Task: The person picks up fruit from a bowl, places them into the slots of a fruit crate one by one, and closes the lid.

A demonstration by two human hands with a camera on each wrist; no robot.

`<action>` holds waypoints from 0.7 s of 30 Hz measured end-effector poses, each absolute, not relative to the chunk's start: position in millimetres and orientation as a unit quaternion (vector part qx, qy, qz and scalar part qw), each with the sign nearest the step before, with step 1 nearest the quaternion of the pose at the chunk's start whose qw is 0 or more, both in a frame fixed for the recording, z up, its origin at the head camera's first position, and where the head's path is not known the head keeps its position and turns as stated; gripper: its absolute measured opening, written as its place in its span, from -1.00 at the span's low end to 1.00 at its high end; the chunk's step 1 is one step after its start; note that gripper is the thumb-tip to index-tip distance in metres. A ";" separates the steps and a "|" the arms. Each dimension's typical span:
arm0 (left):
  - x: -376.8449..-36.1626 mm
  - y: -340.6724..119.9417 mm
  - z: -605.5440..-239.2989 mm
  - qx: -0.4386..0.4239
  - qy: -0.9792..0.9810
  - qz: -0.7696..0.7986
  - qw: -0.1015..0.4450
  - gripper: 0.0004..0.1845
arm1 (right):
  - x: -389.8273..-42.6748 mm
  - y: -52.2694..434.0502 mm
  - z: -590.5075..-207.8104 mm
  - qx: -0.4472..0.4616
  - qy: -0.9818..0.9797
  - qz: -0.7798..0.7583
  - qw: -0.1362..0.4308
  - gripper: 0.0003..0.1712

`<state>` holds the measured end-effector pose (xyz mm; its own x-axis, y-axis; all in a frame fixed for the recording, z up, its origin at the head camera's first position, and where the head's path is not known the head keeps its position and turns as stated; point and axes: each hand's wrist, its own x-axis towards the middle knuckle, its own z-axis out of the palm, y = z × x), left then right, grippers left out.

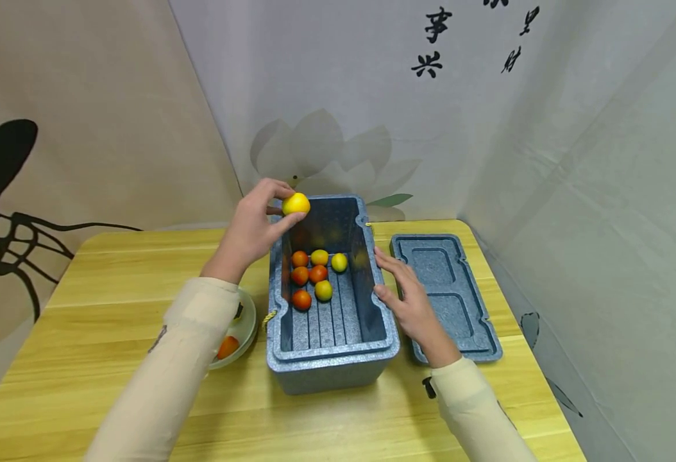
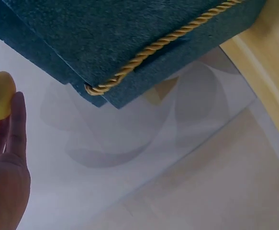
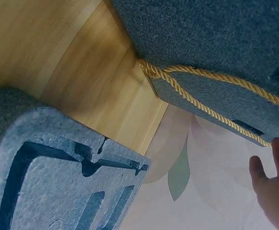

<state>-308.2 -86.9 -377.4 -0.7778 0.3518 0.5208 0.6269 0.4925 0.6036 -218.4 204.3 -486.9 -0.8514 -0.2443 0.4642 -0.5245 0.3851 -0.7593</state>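
My left hand point(image 1: 253, 221) pinches a yellow tomato point(image 1: 296, 203) between thumb and fingertips, up at the far left corner of a deep grey foam box point(image 1: 333, 360). The left wrist view catches the same yellow tomato point(image 2: 1, 96) at its left edge, with thin stem ends on top. Several red tomatoes point(image 1: 301, 299) and yellow tomatoes point(image 1: 323, 290) lie on the box's ribbed floor, mostly toward the far left. At the box's right rim is my right hand point(image 1: 410, 301), holding nothing, its fingers extended and thumb spread.
The box's grey lid point(image 1: 453, 295) lies on the wooden table point(image 1: 136, 301) to the right. Partly under my left forearm, a pale plate point(image 1: 249, 321) holds an orange-red tomato point(image 1: 228, 347) and something dark. Yellow rope point(image 3: 216, 76) runs along the box side. A printed curtain point(image 1: 338, 77) hangs behind.
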 end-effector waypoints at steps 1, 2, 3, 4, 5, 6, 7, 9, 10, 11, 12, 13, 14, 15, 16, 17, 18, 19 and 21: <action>-308.5 -85.2 -376.5 -0.288 -0.849 -0.412 0.161 -0.64 | -218.5 204.4 -487.1 0.234 -0.820 0.503 0.139 -0.34; -308.9 -83.4 -375.9 -0.288 -0.850 -0.412 0.157 -0.64 | -218.6 204.5 -487.2 0.235 -0.820 0.503 0.139 -0.35; -309.0 -81.7 -375.3 -0.290 -0.850 -0.412 0.153 -0.64 | -218.6 204.7 -487.4 0.235 -0.820 0.504 0.139 -0.37; -309.2 -80.2 -374.7 -0.292 -0.850 -0.411 0.151 -0.64 | -218.5 204.7 -487.3 0.235 -0.819 0.504 0.139 -0.39; -309.5 -78.7 -374.3 -0.295 -0.849 -0.412 0.149 -0.64 | -218.4 204.5 -487.1 0.235 -0.819 0.505 0.139 -0.41; -309.8 -77.3 -373.9 -0.296 -0.849 -0.411 0.147 -0.64 | -218.1 204.1 -486.3 0.235 -0.819 0.504 0.140 -0.42; -310.1 -76.0 -373.8 -0.297 -0.850 -0.410 0.145 -0.64 | -217.5 203.2 -484.9 0.235 -0.819 0.505 0.140 -0.43; -310.8 -73.5 -374.0 -0.299 -0.852 -0.408 0.137 -0.65 | -215.0 200.9 -480.3 0.232 -0.818 0.507 0.139 -0.44; -311.2 -72.1 -374.3 -0.299 -0.853 -0.406 0.132 -0.65 | -212.4 199.1 -475.4 0.231 -0.818 0.509 0.137 -0.44; -311.7 -70.7 -374.6 -0.299 -0.855 -0.405 0.126 -0.66 | -210.0 197.5 -470.8 0.230 -0.818 0.510 0.135 -0.45; -312.0 -69.3 -374.9 -0.298 -0.858 -0.401 0.120 -0.66 | -207.3 195.9 -465.9 0.229 -0.818 0.511 0.132 -0.45; -312.3 -67.9 -375.3 -0.297 -0.860 -0.399 0.113 -0.67 | -204.8 194.4 -461.2 0.227 -0.818 0.512 0.130 -0.45; -312.6 -66.4 -375.6 -0.295 -0.862 -0.398 0.105 -0.67 | -202.6 193.2 -457.0 0.226 -0.819 0.511 0.127 -0.46; -313.1 -65.0 -376.0 -0.293 -0.865 -0.395 0.098 -0.68 | -200.6 192.3 -452.9 0.225 -0.820 0.512 0.125 -0.46; -313.2 -63.8 -376.2 -0.291 -0.869 -0.390 0.091 -0.68 | -199.0 191.5 -450.0 0.224 -0.820 0.512 0.123 -0.46; -313.6 -62.4 -376.5 -0.289 -0.873 -0.384 0.085 -0.67 | -198.6 191.3 -449.2 0.224 -0.820 0.512 0.123 -0.46; -313.9 -61.0 -376.5 -0.289 -0.876 -0.378 0.080 -0.67 | -198.3 191.1 -448.4 0.224 -0.820 0.512 0.124 -0.46; -314.3 -59.8 -376.6 -0.289 -0.879 -0.372 0.075 -0.67 | -198.1 191.0 -448.1 0.225 -0.819 0.513 0.124 -0.46; -314.8 -57.1 -376.4 -0.291 -0.884 -0.359 0.068 -0.67 | -198.1 191.1 -448.1 0.226 -0.817 0.516 0.126 -0.47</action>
